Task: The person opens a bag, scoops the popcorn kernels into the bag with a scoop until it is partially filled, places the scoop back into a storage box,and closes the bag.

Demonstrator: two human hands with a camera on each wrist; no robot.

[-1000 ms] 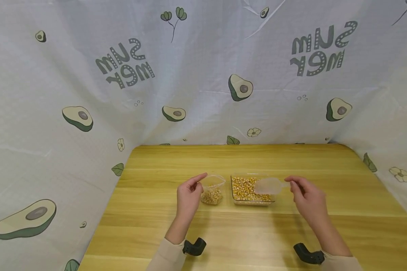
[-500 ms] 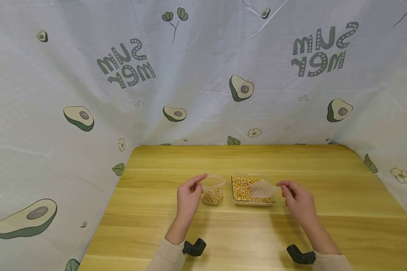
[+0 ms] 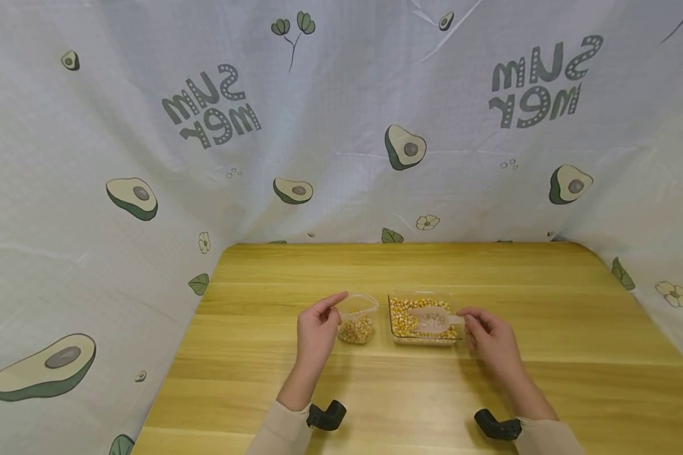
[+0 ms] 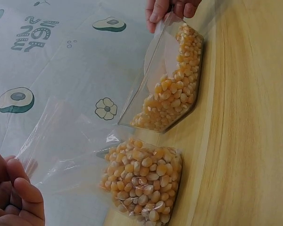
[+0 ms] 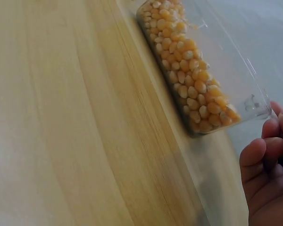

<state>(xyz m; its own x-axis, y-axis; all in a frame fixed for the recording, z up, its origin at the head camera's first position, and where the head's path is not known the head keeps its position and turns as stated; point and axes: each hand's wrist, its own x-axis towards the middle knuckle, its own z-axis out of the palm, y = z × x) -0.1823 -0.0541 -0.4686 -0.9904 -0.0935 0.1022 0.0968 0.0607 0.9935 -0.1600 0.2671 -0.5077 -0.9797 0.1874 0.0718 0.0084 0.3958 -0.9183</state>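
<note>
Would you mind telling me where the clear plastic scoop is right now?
In the head view, the clear scoop lies low in the corn-kernel tray, right of centre, its handle pinched by the right hand.

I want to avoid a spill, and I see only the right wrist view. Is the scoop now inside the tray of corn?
Observer: Yes. In the head view the scoop lies in the tray, among the corn, and the right hand holds its handle.
Operator: Where is the bag?
Observer: The bag stands on the table just left of the tray, with corn in its bottom.
Operator: Is its mouth held open?
Observer: The left wrist view shows the left hand pinching the bag's upper edge. In the head view the mouth looks open.
</note>
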